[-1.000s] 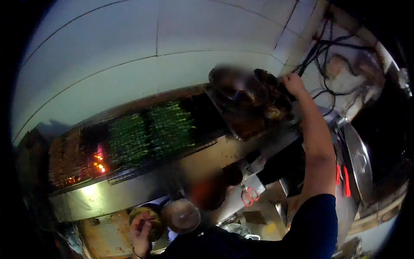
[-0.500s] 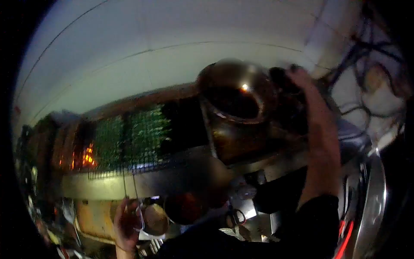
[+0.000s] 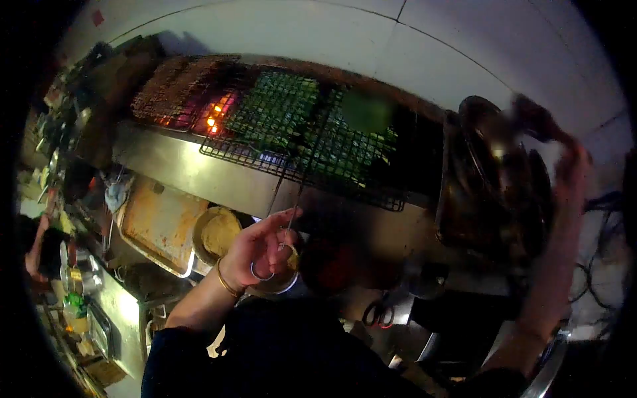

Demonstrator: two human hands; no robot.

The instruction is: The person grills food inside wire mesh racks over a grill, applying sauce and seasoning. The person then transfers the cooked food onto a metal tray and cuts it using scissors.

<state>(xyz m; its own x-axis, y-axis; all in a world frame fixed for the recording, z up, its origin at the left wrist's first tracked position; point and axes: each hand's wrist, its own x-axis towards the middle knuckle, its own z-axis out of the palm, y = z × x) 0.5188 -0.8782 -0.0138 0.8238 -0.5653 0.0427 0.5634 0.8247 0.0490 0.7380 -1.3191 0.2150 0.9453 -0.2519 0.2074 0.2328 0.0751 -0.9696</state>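
On the charcoal grill lie two flat wire grill baskets, one on the left and one on the right, filled with green food that looks like leafy vegetables. My left hand, with a bracelet at its wrist, is closed round the thin wire handle of a grill basket; which of the two it belongs to I cannot tell. At the far right, my right hand is raised and blurred, closed at a dark object whose kind does not show. Beside it stands a dark metal pot.
Glowing coals burn beside rows of brown skewered food. Before the grill are a stained tray and a bowl of yellowish powder. Scissors lie near my body. Another person's arm shows at far left.
My view has swung, so the grill now sits higher and further right. My right hand, still with the dark object, appears blurred beside the pot. The left hand stays on the wire handle.
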